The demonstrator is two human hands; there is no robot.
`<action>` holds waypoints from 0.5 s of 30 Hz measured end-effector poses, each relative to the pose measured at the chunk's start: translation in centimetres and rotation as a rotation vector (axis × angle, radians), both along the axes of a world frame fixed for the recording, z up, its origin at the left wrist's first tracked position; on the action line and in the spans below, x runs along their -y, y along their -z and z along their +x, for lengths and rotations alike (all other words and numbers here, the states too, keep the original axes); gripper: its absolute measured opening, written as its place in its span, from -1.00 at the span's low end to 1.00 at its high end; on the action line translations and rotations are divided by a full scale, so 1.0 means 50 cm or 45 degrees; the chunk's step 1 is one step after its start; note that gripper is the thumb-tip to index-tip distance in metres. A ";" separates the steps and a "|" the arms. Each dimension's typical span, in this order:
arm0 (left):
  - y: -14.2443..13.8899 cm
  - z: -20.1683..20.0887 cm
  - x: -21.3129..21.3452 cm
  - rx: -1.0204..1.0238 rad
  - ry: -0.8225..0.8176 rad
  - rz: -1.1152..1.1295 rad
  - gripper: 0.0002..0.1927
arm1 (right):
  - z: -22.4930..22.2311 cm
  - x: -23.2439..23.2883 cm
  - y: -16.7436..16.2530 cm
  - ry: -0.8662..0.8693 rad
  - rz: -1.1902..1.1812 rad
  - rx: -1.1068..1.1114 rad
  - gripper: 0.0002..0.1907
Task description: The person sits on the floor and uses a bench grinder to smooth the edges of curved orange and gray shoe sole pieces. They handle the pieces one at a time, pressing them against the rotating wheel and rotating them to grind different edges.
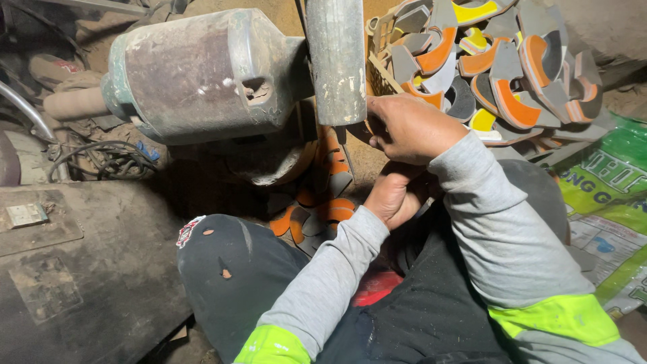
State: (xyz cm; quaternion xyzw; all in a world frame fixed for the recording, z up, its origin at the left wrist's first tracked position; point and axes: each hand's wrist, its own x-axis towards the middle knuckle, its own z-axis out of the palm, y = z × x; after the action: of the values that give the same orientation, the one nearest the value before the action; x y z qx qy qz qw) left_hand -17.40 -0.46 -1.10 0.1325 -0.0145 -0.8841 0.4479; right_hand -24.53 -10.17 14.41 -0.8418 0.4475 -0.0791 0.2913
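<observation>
a dusty grinder motor sits at left; beside its wheel guard, the left hand curls shut below the right hand, which presses something hidden to the wheel, grip closed on what, cannot tell. curved foam offcuts lie beneath, a full basket at right: likely light, springy, best pinched at edges.

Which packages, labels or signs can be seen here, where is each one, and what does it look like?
Printed sack: far right, lying flat beside the person's leg; green with white panels.
Small plate: left, on the dark flat surface; rectangular, pale grey metal.
Patch: on the dark trouser knee; small, white and red.
</observation>
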 end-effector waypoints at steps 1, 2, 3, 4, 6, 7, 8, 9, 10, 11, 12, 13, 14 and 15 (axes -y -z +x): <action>0.000 0.001 0.000 0.005 -0.011 -0.013 -0.61 | 0.000 0.002 0.001 -0.007 -0.013 0.005 -0.59; -0.001 0.003 0.001 0.011 -0.020 -0.026 -0.62 | 0.000 0.004 0.003 -0.011 -0.026 0.010 -0.58; -0.003 0.006 0.001 0.016 -0.029 -0.038 -0.62 | -0.001 0.006 0.004 -0.016 -0.039 0.014 -0.58; -0.006 0.008 0.002 0.025 -0.031 -0.053 -0.61 | -0.001 0.008 0.006 -0.011 -0.049 0.018 -0.58; -0.014 0.016 0.000 0.046 -0.035 -0.080 -0.61 | 0.000 0.010 0.009 -0.001 -0.066 0.027 -0.56; -0.020 0.021 0.000 0.062 -0.043 -0.090 -0.61 | -0.001 0.010 0.009 0.010 -0.051 0.045 -0.55; -0.025 0.026 -0.001 0.077 -0.051 -0.103 -0.61 | -0.002 0.010 0.010 0.023 -0.037 0.063 -0.54; -0.031 0.031 -0.002 0.094 -0.060 -0.112 -0.61 | -0.003 0.008 0.011 0.034 -0.021 0.082 -0.52; -0.036 0.036 -0.003 0.100 -0.064 -0.125 -0.61 | -0.002 0.006 0.012 0.032 -0.031 0.149 -0.49; -0.042 0.040 -0.003 0.107 -0.067 -0.138 -0.61 | -0.002 0.004 0.013 0.031 -0.042 0.216 -0.45; -0.047 0.043 -0.004 0.113 -0.070 -0.151 -0.60 | -0.002 0.002 0.015 0.031 -0.052 0.283 -0.42; -0.052 0.048 -0.006 0.119 -0.073 -0.170 -0.59 | -0.001 0.000 0.017 0.061 -0.031 0.292 -0.42; -0.058 0.054 -0.007 0.125 -0.078 -0.189 -0.58 | 0.001 0.000 0.019 0.091 -0.010 0.300 -0.43; -0.062 0.060 -0.007 0.131 -0.083 -0.208 -0.57 | 0.003 0.000 0.023 0.120 0.011 0.309 -0.43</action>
State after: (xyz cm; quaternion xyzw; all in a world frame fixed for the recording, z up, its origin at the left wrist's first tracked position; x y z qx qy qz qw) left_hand -14.38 -0.11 2.02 0.1412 -0.1053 -0.8569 0.4844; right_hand -24.38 -10.15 13.29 -0.8028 0.4482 -0.1922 0.3430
